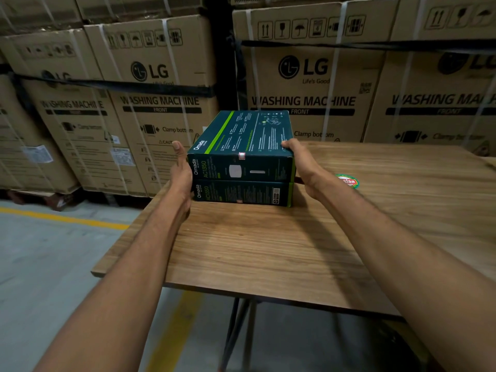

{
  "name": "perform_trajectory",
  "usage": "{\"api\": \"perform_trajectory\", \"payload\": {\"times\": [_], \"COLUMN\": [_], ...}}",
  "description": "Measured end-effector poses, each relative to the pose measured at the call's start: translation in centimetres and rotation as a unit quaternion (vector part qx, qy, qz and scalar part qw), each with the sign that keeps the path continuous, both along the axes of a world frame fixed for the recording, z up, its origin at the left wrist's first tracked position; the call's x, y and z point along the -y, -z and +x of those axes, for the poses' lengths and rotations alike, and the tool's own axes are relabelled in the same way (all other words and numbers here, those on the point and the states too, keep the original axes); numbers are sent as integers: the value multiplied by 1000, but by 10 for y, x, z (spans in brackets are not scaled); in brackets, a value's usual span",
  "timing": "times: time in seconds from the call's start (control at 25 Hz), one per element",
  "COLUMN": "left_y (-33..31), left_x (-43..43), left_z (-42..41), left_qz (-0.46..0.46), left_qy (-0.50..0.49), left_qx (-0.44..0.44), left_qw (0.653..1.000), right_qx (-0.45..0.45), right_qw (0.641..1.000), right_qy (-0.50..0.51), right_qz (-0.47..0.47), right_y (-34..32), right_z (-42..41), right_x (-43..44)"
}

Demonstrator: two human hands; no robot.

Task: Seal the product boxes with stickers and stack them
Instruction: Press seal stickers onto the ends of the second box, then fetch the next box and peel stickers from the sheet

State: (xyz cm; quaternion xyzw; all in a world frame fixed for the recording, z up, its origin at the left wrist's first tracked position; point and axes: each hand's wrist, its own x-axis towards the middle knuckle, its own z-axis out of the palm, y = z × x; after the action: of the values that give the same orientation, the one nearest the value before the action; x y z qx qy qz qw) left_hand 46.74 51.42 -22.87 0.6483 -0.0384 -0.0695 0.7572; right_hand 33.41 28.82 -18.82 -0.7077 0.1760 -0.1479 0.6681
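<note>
Two stacked boxes point(243, 183), left fingers point(176, 146) pressed flat, right fingers point(290, 143) clamped on top box point(241, 130)

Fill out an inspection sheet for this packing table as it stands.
Surface: wooden table, bare grain in front of the stack.
Job's things: top box stacked on bottom box, edges roughly aligned; seal sticker over the top box's front edge.
Clutter: round red-and-green label on the table, right of the stack.
Grippers: left hand pressed flat on the stack's left side, thumb straight up; right hand grips the top box's right corner, thumb on top.
Cables: nothing seen.
Surroundings: strapped washing machine cartons behind; yellow floor line.
</note>
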Motion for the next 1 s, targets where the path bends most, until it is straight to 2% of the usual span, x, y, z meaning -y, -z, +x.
{"api": "perform_trajectory", "payload": {"times": [0.32, 0.48, 0.64, 0.76, 1.0], "left_y": [-9, -10, -16, -15, 3], "left_x": [1, 0, -3, 4, 43], "left_z": [-14, -42, -95, -158, -304], "left_qz": [22, -4, -73, -104, -93], "left_qy": [-12, -114, -225, -184, -76], "left_qx": [13, 44, 107, 129, 125], "left_qw": [1000, 993, 966, 969, 985], "right_qx": [-7, -11, 41, 73, 111], "right_qw": [1000, 1000, 992, 989, 984], "right_qy": [-10, -2, 114, 109, 68], "right_qz": [-13, 14, -32, -66, -119], "right_y": [-6, -1, 10, 7, 24], "right_z": [-11, -34, -76, -128, -239], "right_x": [-1, -3, -12, -22, -33]}}
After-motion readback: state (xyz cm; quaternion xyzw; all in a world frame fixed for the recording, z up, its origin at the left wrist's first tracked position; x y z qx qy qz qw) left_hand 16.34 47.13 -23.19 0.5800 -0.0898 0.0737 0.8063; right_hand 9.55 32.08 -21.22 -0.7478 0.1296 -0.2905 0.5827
